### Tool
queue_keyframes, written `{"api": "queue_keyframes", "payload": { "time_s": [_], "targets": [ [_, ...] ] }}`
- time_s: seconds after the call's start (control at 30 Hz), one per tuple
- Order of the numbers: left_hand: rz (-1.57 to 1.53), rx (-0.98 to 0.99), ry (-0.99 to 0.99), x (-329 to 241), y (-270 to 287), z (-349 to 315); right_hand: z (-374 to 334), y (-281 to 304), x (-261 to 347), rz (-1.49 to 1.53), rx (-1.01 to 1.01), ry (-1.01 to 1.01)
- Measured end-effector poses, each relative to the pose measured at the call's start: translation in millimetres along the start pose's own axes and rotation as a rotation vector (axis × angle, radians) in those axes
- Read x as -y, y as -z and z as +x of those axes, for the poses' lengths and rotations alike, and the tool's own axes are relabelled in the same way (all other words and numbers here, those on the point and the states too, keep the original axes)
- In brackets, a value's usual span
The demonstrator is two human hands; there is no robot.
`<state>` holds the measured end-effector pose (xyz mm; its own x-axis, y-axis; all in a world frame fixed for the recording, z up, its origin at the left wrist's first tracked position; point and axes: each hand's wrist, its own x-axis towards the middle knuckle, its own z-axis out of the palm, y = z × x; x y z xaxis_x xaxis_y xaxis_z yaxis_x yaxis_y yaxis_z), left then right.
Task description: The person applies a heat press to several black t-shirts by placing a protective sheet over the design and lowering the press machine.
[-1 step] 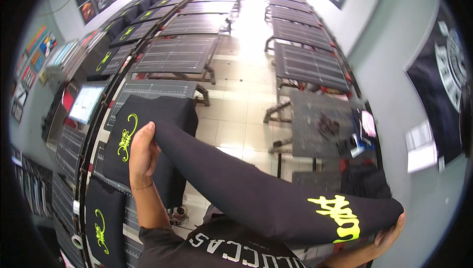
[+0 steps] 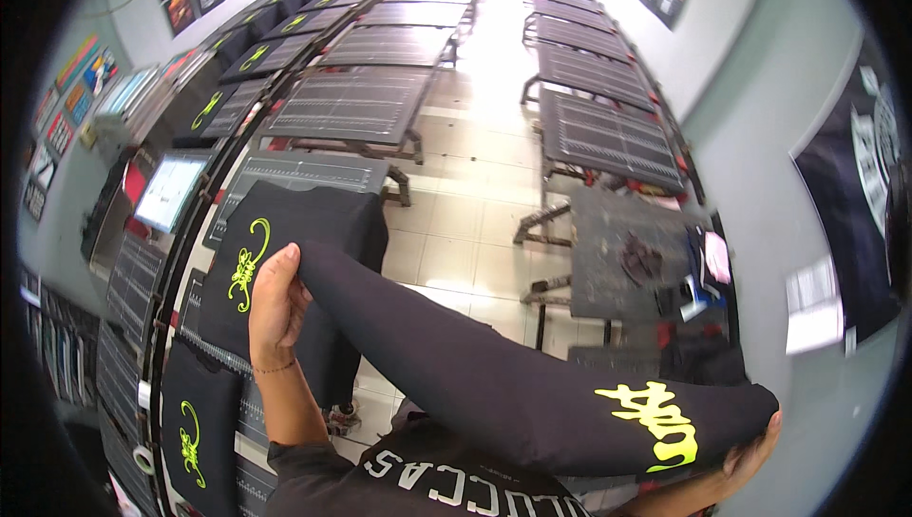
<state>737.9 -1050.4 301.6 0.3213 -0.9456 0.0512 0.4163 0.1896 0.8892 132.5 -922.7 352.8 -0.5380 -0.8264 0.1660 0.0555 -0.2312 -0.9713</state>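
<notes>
A long, dark fabric piece (image 2: 456, 346) with a bright yellow printed design (image 2: 655, 417) stretches across in front of me, one end higher than the other. My left hand (image 2: 277, 298) pinches its upper left end between thumb and fingers. At the lower right end my right hand (image 2: 753, 455) grips the edge, its fingers partly hidden behind the cloth. Beyond my left hand, a black garment panel (image 2: 318, 213) with a yellow scroll print lies over a printing board. A second printed black panel (image 2: 199, 422) lies nearer, left of my left forearm.
Rows of slanted printing boards (image 2: 347, 104) run into the distance on both sides of a tiled aisle (image 2: 446, 165). On the right, a dark table (image 2: 608, 251) bears a crumpled dark cloth (image 2: 641, 260). A lit screen (image 2: 171, 192) stands at left, and a wall banner (image 2: 850, 203) hangs at right.
The surroundings have shifted slightly to the right in the view. Both hands keep their hold on the fabric piece, which sits almost where it was.
</notes>
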Motion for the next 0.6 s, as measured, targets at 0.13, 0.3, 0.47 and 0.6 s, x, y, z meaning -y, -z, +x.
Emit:
{"api": "queue_keyframes", "payload": {
  "time_s": [0.13,0.3,0.47,0.6],
  "targets": [
    [-0.090,-0.006,0.044,-9.2,37.1,64.0,126.0,-122.2,-23.1,0.130,-0.028,-0.121],
    [0.027,-0.178,-0.046,-19.5,29.7,173.8,268.0,-266.5,-72.1,0.079,0.093,-0.062],
    [0.155,-0.271,-0.074,-8.7,28.6,316.5,376.5,-384.0,-127.7,0.003,0.310,-0.036],
    [0.270,-0.296,-0.214,9.8,69.7,422.7,467.3,-527.6,-182.4,-0.044,0.418,-0.101]
  ]
}}
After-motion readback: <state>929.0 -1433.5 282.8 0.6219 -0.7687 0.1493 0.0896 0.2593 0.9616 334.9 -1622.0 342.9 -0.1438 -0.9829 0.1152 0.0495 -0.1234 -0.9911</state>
